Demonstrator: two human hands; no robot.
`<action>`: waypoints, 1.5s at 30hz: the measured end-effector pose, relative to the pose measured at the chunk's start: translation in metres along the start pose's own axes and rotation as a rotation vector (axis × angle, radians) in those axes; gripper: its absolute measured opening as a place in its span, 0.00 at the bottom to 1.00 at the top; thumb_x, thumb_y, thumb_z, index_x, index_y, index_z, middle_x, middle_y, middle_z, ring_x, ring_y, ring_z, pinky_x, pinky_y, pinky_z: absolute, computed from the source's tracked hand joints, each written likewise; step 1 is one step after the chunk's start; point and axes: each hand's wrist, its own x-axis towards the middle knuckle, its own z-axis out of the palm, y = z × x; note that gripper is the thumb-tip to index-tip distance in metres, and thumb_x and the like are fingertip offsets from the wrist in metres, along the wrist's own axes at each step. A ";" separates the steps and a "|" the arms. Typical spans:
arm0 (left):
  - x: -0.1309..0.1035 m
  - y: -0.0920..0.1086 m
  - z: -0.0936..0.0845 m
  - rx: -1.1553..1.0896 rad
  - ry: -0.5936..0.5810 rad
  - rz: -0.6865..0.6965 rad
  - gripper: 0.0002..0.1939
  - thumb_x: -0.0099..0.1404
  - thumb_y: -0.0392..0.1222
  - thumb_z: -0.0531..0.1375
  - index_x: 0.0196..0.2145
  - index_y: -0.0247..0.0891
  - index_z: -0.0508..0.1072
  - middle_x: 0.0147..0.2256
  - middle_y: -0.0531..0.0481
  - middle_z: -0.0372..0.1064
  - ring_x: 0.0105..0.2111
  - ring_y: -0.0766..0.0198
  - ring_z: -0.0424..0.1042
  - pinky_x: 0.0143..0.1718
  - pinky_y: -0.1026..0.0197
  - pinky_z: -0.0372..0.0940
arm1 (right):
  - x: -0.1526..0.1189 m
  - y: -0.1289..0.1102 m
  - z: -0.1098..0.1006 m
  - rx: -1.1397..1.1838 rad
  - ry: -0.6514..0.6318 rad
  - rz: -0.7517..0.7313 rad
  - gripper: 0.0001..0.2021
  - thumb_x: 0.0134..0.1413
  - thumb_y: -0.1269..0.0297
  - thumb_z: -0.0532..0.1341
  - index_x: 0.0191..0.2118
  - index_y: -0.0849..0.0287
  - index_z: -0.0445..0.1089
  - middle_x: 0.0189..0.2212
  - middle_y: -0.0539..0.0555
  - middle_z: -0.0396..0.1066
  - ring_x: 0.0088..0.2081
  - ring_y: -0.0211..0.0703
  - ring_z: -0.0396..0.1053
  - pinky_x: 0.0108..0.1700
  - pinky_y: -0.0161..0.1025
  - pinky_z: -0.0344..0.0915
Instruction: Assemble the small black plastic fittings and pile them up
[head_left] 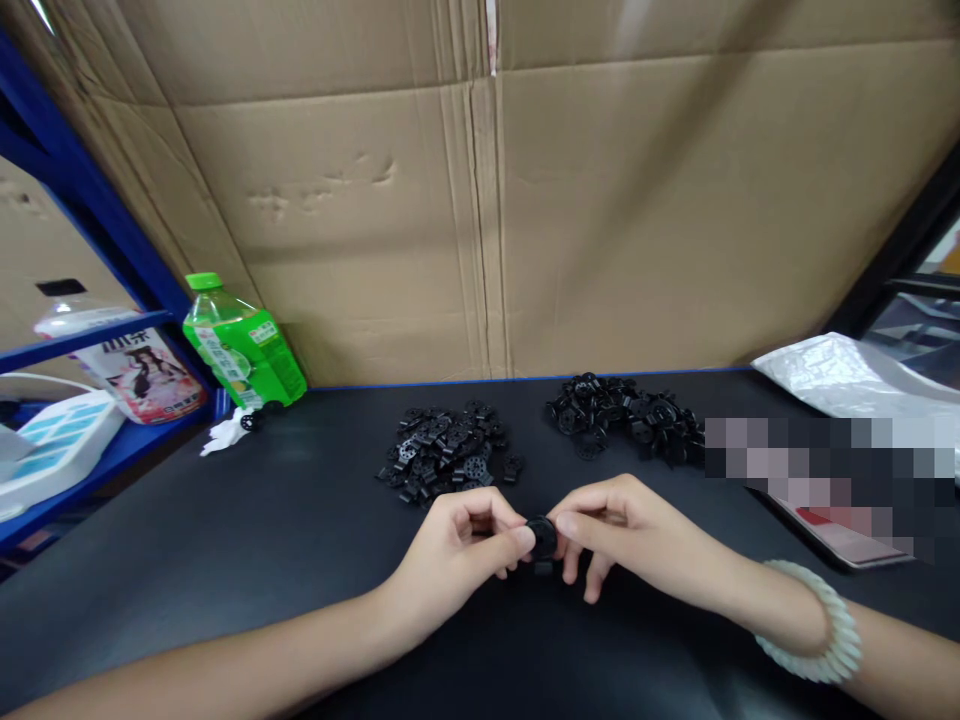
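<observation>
Between my two hands is a small round black plastic part (541, 538), with a short tab showing at its lower edge. My left hand (469, 540) pinches its left side between thumb and fingers. On the other side my right hand (611, 530) grips the right edge with thumb and forefinger, its other fingers hanging below. Just behind my left hand lies a pile of black plastic pieces with holed discs and tabs (446, 450). Farther right, behind my right hand, sits a second heap of black wheel-like pieces (626, 415).
A green drink bottle (244, 340) stands at the back left, near a crumpled white tissue (225, 432). Another bottle (142, 365) and a white tray (60, 450) rest on the blue shelf. A silvery bag (847, 375) lies at right, and cardboard (375, 220) walls the back.
</observation>
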 end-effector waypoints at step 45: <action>0.044 0.027 -0.100 0.778 0.626 0.364 0.15 0.63 0.45 0.57 0.44 0.35 0.73 0.41 0.42 0.74 0.40 0.54 0.71 0.43 0.54 0.64 | -0.012 -0.007 0.005 -0.647 0.038 -0.214 0.16 0.64 0.58 0.53 0.33 0.59 0.74 0.28 0.52 0.72 0.28 0.37 0.67 0.28 0.31 0.62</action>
